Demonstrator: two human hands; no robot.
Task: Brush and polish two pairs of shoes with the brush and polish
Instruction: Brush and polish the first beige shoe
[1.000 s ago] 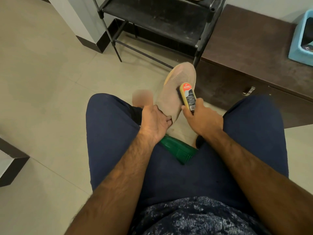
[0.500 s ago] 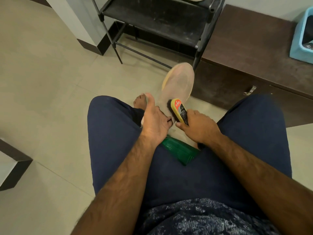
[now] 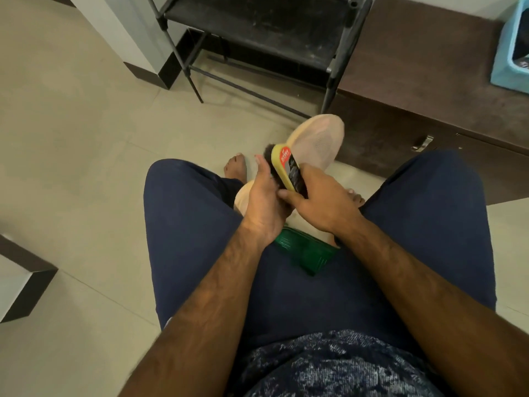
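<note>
Gripping the pale mesh shoe [image 3: 317, 140] by its heel, the left hand [image 3: 264, 203] keeps the rounded toe toward 1 o'clock; the right hand [image 3: 325, 203] curls round the yellow-backed, dark-bristled brush [image 3: 283, 164] at the shoe's 9 o'clock edge.

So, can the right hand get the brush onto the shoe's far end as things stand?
Probably yes. The right hand grips the brush against the shoe beside the left hand, which holds its near end; the far end stands bare, nothing covering it.

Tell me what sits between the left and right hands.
The yellow-backed brush, held by the right hand, against the shoe the left hand holds; head view.
</note>
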